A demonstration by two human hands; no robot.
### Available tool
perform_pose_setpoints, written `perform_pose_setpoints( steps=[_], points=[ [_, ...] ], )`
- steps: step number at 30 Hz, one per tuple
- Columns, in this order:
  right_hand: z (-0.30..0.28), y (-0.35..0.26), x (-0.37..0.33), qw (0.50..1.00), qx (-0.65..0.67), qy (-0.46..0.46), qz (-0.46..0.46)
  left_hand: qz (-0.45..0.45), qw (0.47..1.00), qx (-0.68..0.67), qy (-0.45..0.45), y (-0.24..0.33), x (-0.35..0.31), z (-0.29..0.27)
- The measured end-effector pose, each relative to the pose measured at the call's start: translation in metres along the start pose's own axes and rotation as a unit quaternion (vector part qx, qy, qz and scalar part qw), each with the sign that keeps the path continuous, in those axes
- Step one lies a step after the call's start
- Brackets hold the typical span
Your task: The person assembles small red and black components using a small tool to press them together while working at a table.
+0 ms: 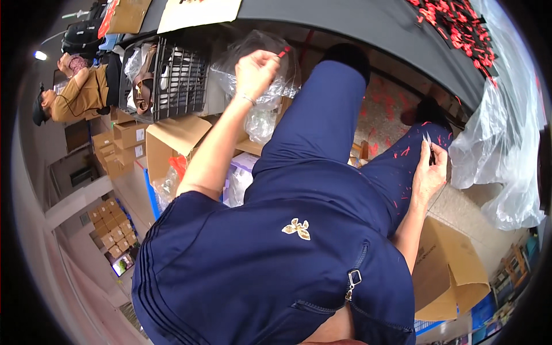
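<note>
Two bare hands, wide apart, both on near side of dark grey tabletop (345,17).

Left hand (252,75): raised just off front edge of tabletop, toward its left part. Fingers (267,56) pinched at the tips, gripping one small red piece (284,52). Red piece therefore also just off tabletop's front edge; cannot tell exact height against it.

Right hand (428,177): near side of tabletop's right part, close to the right thigh. Fingers curled closed round slim pointed metal tool (427,139), tip out toward tabletop. Cannot tell whether snips or tweezers.

On tabletop: heap of red and black pieces (454,29) at right end, pale sheet (198,14) at left part. Clear plastic sheeting (489,152) hanging off right end.

Below tabletop: floor (382,123) strewn with red bits. More red scraps (405,152) on navy trousers (310,109), on the leg nearer tabletop's right end.

Left of tabletop: black slatted basket (184,80), loaded with bags. Clear plastic bag (227,69) between basket and tabletop's front edge, behind left hand. Open cardboard box (178,135) nearer than tabletop's left end; second carton (434,267) nearer than right end. Beyond left end: co-worker (89,92) in brown top.
</note>
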State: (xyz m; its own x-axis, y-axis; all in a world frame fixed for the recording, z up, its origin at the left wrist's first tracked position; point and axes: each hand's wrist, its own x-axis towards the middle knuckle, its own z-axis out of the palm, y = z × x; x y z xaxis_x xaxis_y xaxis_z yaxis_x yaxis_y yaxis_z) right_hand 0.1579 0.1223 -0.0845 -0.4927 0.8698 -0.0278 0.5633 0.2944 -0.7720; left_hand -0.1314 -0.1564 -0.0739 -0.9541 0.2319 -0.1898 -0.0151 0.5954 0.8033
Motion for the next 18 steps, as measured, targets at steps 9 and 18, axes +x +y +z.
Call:
perform_pose_setpoints(
  steps=[9,18],
  points=[
    [0.019,0.000,0.010,0.991,-0.125,0.006,-0.044,-0.143,0.888,0.437,0.022,-0.108,0.075,-0.016],
    [0.017,0.001,0.016,0.996,-0.081,-0.001,-0.041,-0.148,0.852,0.482,-0.140,-0.147,0.046,-0.035]
  ],
)
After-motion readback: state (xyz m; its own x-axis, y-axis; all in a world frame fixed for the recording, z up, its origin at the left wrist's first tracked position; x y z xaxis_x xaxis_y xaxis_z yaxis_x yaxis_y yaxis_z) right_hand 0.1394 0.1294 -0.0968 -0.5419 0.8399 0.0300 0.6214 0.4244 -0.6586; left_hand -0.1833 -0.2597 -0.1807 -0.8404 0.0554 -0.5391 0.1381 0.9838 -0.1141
